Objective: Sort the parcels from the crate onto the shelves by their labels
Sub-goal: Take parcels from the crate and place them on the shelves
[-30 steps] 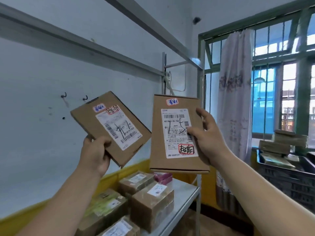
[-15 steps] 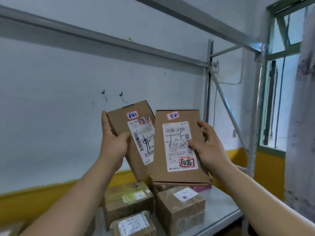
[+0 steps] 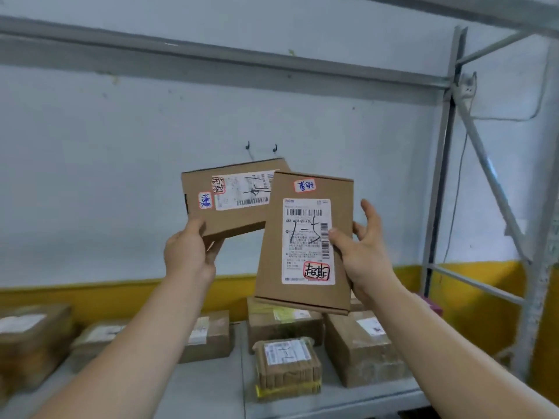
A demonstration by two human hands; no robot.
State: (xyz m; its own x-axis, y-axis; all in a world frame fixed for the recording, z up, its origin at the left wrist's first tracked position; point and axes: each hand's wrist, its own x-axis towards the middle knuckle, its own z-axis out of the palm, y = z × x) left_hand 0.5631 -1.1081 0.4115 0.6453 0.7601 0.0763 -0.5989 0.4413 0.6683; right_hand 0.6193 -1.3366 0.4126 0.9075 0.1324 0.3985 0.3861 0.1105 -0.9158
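Sorting looks partly done. Several brown boxes point(image 3: 360, 349) and a small taped box point(image 3: 287, 367) already sit on the metal shelf point(image 3: 211, 388), most of them toward its right end. Two flat parcels are not yet placed and are held up above the shelf, in front of the wall. The crate is not in view, so how many parcels remain cannot be told.

The left hand point(image 3: 189, 252) grips the sideways parcel point(image 3: 230, 204) at its lower left corner, with the thumb on the front face and the fingers curled behind. This parcel hangs high above the middle of the shelf, its long edge roughly level.

The right hand point(image 3: 360, 258) holds the upright parcel point(image 3: 305, 243) by its right edge. Its thumb lies across the shipping label and the other fingers are behind, one fingertip showing past the edge. This parcel hangs above the right part of the shelf, with its upper left corner overlapping the front of the sideways parcel.

Both labels face the person, which suggests they are being read to choose a shelf level.
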